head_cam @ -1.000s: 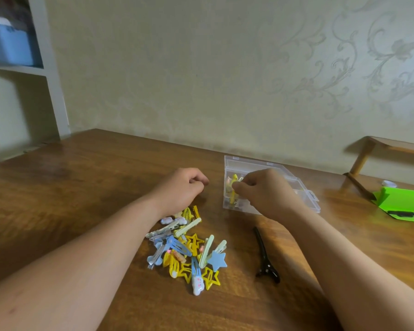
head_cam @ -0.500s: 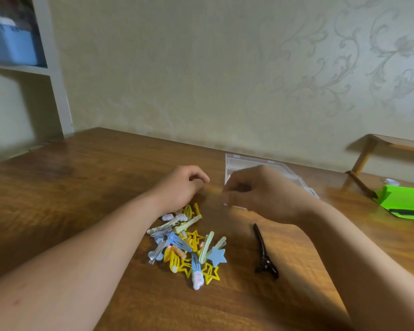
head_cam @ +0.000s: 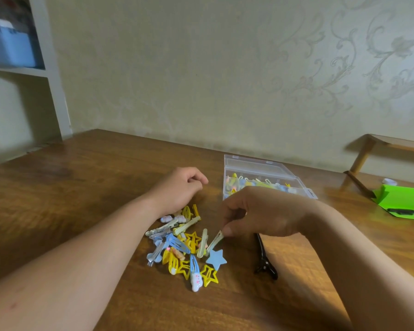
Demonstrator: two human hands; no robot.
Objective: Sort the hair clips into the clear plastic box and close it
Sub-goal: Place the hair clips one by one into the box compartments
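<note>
A pile of yellow, blue and pale green hair clips point(head_cam: 184, 247) lies on the wooden table point(head_cam: 81, 187) in front of me. The clear plastic box point(head_cam: 261, 173) stands open behind it, with several clips inside. My right hand point(head_cam: 261, 213) is over the pile's right edge and pinches the upper end of a pale green clip with a blue star point(head_cam: 214, 243). My left hand point(head_cam: 179, 189) rests on the table at the pile's far edge, fingers loosely curled, holding nothing. A black clip point(head_cam: 263, 259) lies alone to the right.
A green paper piece point(head_cam: 399, 201) with a dark pen on it lies at the far right. A small wooden stand point(head_cam: 368, 149) sits by the wall. A white shelf unit point(head_cam: 50, 68) with a blue bin rises at the left.
My right hand came back from the box towards me and down to the pile, where it now pinches a green clip. The left hand stayed where it was.
</note>
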